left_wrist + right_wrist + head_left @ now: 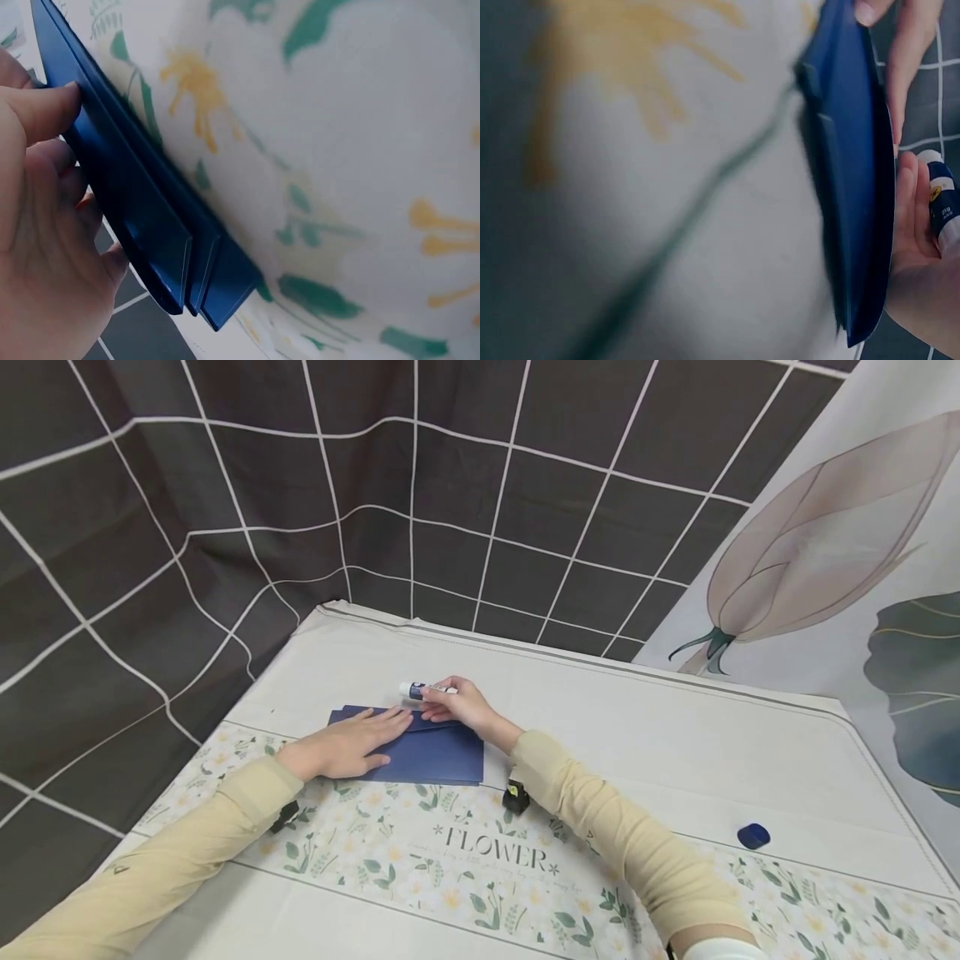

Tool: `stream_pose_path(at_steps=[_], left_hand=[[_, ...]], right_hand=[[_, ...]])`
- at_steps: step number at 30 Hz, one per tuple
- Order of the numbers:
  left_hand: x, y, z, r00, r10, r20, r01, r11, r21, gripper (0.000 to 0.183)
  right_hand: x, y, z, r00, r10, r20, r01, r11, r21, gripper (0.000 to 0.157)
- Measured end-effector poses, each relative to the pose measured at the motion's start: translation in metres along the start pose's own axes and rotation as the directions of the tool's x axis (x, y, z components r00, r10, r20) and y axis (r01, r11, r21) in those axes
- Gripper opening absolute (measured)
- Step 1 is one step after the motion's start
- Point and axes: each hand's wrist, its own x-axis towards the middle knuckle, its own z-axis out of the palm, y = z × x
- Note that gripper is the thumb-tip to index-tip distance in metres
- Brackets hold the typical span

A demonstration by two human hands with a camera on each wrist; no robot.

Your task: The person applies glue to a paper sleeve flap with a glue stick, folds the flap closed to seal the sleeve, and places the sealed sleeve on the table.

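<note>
Dark blue envelopes (435,758) lie stacked, slightly offset, on the tablecloth; their layered edges (161,225) show in the left wrist view. My left hand (348,748) rests on the left part of the stack, fingers extended across the top envelope's flap. With thumb and fingers, my right hand (465,703) grips a white and navy glue stick (414,691) just above the stack's far edge. The stick points left, its white end toward the left hand's fingertips. In the right wrist view the glue stick (943,196) shows behind the envelopes.
A small dark blue rounded piece (753,836) lies far right on the white tablecloth (600,735), which has a printed floral band. Black devices (515,797) sit under the wrists. Dark gridded cloth (450,485) hangs behind the table, and a leaf-patterned cloth (825,527) at right.
</note>
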Motion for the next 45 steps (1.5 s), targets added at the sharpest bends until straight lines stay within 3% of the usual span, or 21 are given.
stream_pose_path(at_steps=[6, 20, 32, 38, 45], left_hand=[[0.001, 0.002, 0.002, 1.0, 0.001, 0.003, -0.001, 1.0, 0.02, 0.058], [0.002, 0.001, 0.002, 1.0, -0.001, 0.015, 0.002, 0.998, -0.063, 0.054], [0.006, 0.0, 0.006, 0.999, 0.033, 0.001, -0.033, 0.995, -0.09, 0.055], [0.004, -0.001, 0.009, 0.998, 0.029, -0.051, -0.035, 0.993, -0.111, 0.054], [-0.001, 0.002, 0.011, 0.995, -0.009, -0.1, -0.001, 0.995, -0.099, 0.053]], right_hand=[[-0.002, 0.001, 0.001, 1.0, -0.011, -0.017, 0.01, 1.0, -0.027, 0.025], [-0.007, 0.003, 0.007, 1.0, 0.018, 0.003, -0.018, 0.993, -0.115, 0.027], [-0.006, 0.003, 0.003, 0.994, 0.11, 0.027, -0.109, 0.994, -0.023, 0.024], [-0.006, 0.009, 0.004, 0.995, 0.09, 0.04, -0.091, 0.996, 0.011, 0.023], [-0.006, 0.008, 0.009, 0.996, 0.057, 0.067, -0.053, 0.997, -0.055, 0.027]])
